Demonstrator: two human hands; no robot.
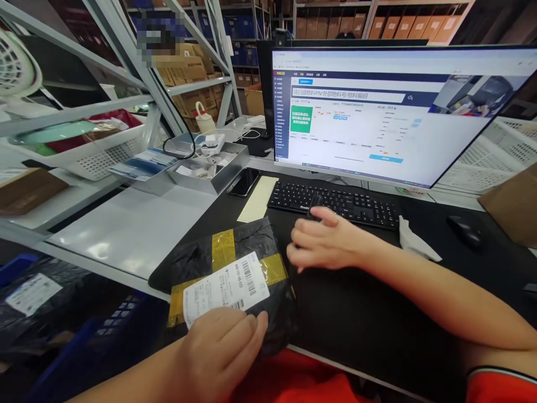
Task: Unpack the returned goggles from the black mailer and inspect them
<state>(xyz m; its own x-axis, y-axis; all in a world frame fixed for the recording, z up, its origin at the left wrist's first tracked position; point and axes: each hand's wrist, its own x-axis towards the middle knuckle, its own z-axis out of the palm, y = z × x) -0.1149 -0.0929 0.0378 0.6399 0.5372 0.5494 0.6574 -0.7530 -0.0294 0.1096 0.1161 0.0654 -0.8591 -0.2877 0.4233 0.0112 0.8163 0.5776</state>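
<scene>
A parcel in black plastic [247, 238], crossed with yellow tape, lies tilted on the black desk mat. On it is a white shipping label [229, 285] with barcodes. My left hand [226, 347] grips its near edge, fingers together and thumb out of sight. Just right of the parcel, my right hand [321, 240] is closed around a slim black tool [315, 202]. Only the tool's upper end shows, in front of the keyboard [335, 201], so its exact kind is unclear.
Behind the keyboard stands a lit monitor [356, 129]. A phone [244, 182] and yellow paper [258, 198] lie left of it; crumpled tissue [413, 240] and a mouse [465, 230] lie right. A grey box of small items [210, 168] sits back left. A blue crate [84, 347] holds parcels below.
</scene>
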